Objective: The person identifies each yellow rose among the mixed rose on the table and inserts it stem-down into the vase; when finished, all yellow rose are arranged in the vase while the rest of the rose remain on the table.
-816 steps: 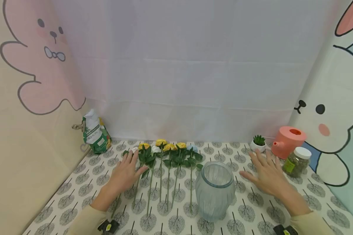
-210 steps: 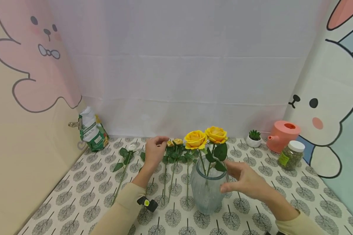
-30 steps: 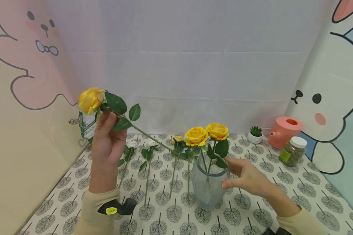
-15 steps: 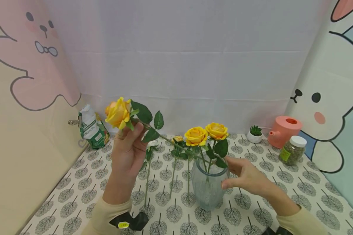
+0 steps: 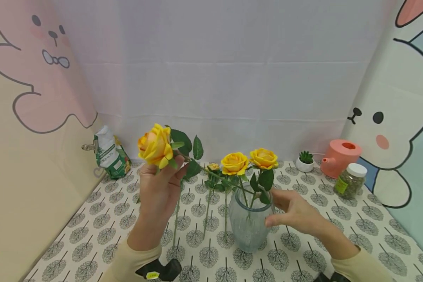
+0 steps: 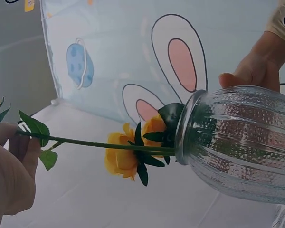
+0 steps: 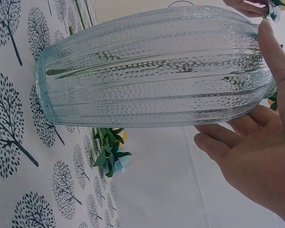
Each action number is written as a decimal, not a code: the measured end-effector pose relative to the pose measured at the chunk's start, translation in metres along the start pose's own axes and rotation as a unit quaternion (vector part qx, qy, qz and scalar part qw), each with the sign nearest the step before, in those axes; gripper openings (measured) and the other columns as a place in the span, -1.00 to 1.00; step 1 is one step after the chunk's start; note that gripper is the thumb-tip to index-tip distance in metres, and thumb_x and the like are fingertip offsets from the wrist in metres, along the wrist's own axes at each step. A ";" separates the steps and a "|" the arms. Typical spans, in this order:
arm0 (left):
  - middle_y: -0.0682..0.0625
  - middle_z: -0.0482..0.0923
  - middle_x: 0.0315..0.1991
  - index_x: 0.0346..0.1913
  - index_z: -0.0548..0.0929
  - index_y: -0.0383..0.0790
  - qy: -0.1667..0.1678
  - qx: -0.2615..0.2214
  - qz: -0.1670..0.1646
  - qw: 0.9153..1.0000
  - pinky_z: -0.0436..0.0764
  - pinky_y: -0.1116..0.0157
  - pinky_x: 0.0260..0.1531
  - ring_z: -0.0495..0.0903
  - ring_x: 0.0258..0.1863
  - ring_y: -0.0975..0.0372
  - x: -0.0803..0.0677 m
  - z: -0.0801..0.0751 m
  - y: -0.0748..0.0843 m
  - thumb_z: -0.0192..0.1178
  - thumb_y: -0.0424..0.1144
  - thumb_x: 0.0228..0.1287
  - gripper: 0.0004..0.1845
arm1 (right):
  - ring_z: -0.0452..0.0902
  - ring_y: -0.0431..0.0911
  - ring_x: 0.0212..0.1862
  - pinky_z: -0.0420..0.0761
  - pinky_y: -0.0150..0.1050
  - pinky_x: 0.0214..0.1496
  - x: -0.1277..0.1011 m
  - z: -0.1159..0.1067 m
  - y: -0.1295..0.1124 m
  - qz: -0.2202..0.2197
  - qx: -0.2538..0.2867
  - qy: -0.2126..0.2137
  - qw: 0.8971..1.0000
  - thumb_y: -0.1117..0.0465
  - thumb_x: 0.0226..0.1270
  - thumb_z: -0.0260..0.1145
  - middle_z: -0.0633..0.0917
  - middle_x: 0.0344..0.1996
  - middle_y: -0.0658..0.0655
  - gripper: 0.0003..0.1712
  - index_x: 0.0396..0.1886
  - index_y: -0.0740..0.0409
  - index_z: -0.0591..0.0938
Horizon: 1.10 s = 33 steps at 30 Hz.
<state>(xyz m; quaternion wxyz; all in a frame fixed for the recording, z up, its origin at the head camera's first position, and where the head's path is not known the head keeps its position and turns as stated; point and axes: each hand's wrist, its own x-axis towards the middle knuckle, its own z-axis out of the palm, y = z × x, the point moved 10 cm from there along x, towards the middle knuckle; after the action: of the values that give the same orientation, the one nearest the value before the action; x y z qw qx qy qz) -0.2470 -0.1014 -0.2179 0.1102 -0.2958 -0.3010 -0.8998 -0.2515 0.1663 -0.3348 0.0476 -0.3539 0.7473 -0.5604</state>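
Note:
My left hand [image 5: 162, 196] pinches a yellow rose [image 5: 156, 147] just under its bloom. The long stem slants down to the right, and in the left wrist view its far end reaches the mouth of the ribbed glass vase [image 6: 247, 147]. Two more yellow roses [image 5: 234, 163] stand in the vase, leaning over its rim. At the vase's right side, my right hand [image 5: 299, 217] holds it near the top; thumb and fingers lie on opposite sides in the right wrist view. Stem ends show through the glass [image 7: 156, 66].
Left of the vase lie several flowers, among them a yellow rose [image 5: 213, 167] and a blue one [image 7: 118, 164]. A potted succulent [image 5: 304, 161], pink watering can [image 5: 340, 158] and lidded jar [image 5: 350, 182] stand back right. A clipped bag [image 5: 111, 152] stands back left.
Since a second ago my left hand has come right and down, bringing the stem's end to the vase mouth; one standing rose shifted slightly right. Much earlier the vase was empty and both hands were free.

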 end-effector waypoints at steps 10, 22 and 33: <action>-0.10 0.58 -0.20 -0.01 0.68 -0.31 0.001 0.023 -0.026 0.999 0.70 0.26 -0.05 0.67 -0.23 0.22 0.001 -0.001 -0.018 0.08 -0.68 0.28 -0.65 | 0.33 0.36 0.33 0.39 -0.38 0.30 -0.001 -0.002 0.002 0.018 -0.029 0.012 0.999 0.17 0.17 0.55 0.29 0.38 0.51 0.00 0.44 0.53 0.22; -0.06 0.63 -0.20 -0.05 0.73 -0.23 0.000 0.049 -0.049 0.998 0.71 0.22 -0.06 0.70 -0.24 0.24 -0.001 -0.001 -0.033 0.17 -0.65 0.25 -0.66 | 0.43 -0.12 0.34 0.40 -0.32 0.34 0.002 0.000 -0.004 -0.012 -0.018 0.000 1.000 0.25 0.19 0.53 0.39 0.40 0.30 -0.11 0.48 0.25 0.33; -0.04 0.62 -0.20 -0.09 0.77 -0.20 -0.008 0.073 -0.063 0.995 0.72 0.27 -0.13 0.69 -0.25 0.24 -0.001 -0.002 -0.049 0.14 -0.65 0.25 -0.64 | 0.45 -0.04 0.33 0.39 -0.34 0.33 0.002 0.000 -0.002 -0.002 -0.015 -0.003 1.000 0.27 0.19 0.53 0.47 0.34 0.28 -0.12 0.46 0.31 0.33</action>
<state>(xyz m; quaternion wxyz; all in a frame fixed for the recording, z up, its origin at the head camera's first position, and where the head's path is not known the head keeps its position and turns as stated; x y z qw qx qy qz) -0.2661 -0.0640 -0.2431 0.0718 -0.2746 -0.3852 -0.8781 -0.2518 0.1645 -0.3325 0.0436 -0.3574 0.7552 -0.5478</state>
